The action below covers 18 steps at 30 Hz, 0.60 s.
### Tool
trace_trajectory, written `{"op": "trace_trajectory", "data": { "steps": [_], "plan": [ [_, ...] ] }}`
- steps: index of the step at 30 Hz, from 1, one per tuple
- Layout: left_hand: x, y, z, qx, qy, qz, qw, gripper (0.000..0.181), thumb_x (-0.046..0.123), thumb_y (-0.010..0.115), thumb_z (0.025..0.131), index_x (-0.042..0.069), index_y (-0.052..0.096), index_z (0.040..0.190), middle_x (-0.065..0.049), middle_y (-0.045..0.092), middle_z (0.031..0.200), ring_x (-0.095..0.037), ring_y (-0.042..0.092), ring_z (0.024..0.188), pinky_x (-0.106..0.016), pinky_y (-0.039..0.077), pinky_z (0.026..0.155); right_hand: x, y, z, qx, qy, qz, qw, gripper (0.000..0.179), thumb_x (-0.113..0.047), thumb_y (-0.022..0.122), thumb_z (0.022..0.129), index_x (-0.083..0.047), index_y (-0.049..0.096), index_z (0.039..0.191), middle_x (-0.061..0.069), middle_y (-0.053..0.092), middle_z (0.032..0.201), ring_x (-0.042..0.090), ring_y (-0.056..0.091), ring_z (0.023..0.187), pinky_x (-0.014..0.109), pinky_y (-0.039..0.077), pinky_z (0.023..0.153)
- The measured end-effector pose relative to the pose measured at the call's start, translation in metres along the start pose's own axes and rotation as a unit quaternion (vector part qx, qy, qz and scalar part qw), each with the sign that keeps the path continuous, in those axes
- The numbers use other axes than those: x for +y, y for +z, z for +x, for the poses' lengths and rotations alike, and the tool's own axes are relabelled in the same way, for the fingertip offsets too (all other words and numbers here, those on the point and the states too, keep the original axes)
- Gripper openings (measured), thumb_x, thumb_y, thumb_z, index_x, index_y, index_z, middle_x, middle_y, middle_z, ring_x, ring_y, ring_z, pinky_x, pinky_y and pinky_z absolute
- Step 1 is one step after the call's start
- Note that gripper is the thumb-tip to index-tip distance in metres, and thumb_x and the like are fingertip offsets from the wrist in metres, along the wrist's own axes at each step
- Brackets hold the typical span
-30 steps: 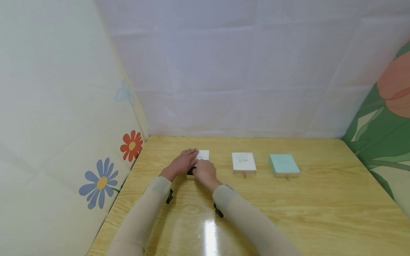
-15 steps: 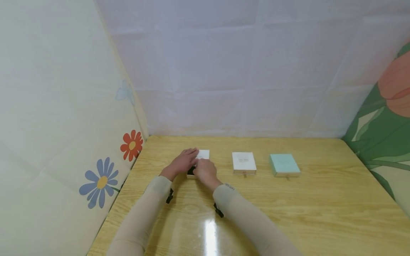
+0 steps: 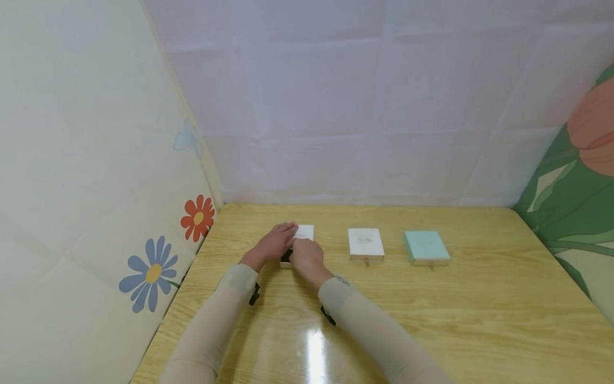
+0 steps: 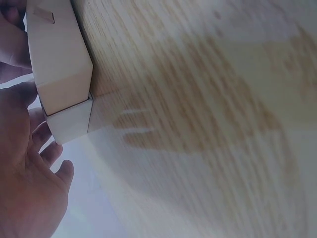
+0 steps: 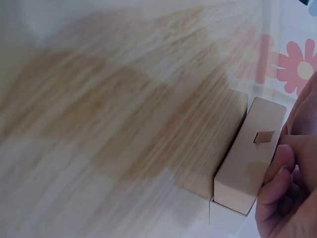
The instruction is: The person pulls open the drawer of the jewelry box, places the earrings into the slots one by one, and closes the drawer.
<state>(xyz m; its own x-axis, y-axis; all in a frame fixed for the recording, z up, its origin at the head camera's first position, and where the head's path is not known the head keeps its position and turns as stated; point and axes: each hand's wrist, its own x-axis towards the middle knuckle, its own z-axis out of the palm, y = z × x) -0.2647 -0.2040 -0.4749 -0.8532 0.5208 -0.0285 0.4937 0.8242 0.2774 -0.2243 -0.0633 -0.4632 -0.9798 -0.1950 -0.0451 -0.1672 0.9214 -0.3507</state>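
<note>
A small white drawer box [image 3: 305, 230] stands at the left of the table, its drawer [image 3: 286, 264] pulled out toward me and dark inside. My left hand [image 3: 273, 244] rests on the box's top, fingers lying across it. Over the drawer is my right hand [image 3: 308, 257], its fingers bent down toward the inside. In the right wrist view, the curled fingers [image 5: 281, 191] sit at the rim of the drawer front [image 5: 247, 166], beside a small ribbon tab [image 5: 264, 137]. Whatever lies between the right fingertips is hidden. The left wrist view shows the white sleeve [image 4: 71, 122] behind the drawer.
To the right stand a second white box [image 3: 365, 242] and a mint-green box [image 3: 427, 246], both with ribbon tabs at the front. The wooden table [image 3: 479, 309] ends at a pale cloth backdrop [image 3: 336, 106]. Flower-printed panels flank it.
Almost nothing differs. Both hands stay in place at the white box, the right hand shifting only slightly over the drawer.
</note>
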Motion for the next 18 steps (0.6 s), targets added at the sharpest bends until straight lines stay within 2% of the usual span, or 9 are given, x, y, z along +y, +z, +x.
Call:
{"op": "trace_trajectory", "data": {
  "steps": [7, 18],
  "plan": [
    [0.0020, -0.0002, 0.0004, -0.008, -0.013, -0.010, 0.9998, 0.052, 0.023, 0.042, 0.111, -0.001, 0.033, 0.156, -0.019, 0.031, 0.163, -0.040, 0.026, 0.150, -0.050, 0.025, 0.124, 0.0001, 0.0014, 0.0002, 0.003, -0.017, -0.041, 0.9990, 0.010, -0.013, 0.068, 0.092, -0.011, 0.075, 0.086, 0.006, 0.074, 0.085, 0.025, 0.071, 0.078, 0.039, 0.060, 0.059],
    [0.0019, 0.0001, 0.0009, -0.010, -0.024, -0.012, 0.9996, 0.055, 0.029, 0.040, 0.111, 0.003, 0.031, 0.158, -0.015, 0.029, 0.165, -0.037, 0.024, 0.152, -0.049, 0.023, 0.125, 0.0030, -0.0031, -0.0035, 0.017, -0.033, -0.037, 0.9986, 0.008, -0.016, 0.071, 0.092, -0.011, 0.075, 0.087, 0.007, 0.074, 0.084, 0.026, 0.071, 0.076, 0.039, 0.060, 0.060]
  ]
}}
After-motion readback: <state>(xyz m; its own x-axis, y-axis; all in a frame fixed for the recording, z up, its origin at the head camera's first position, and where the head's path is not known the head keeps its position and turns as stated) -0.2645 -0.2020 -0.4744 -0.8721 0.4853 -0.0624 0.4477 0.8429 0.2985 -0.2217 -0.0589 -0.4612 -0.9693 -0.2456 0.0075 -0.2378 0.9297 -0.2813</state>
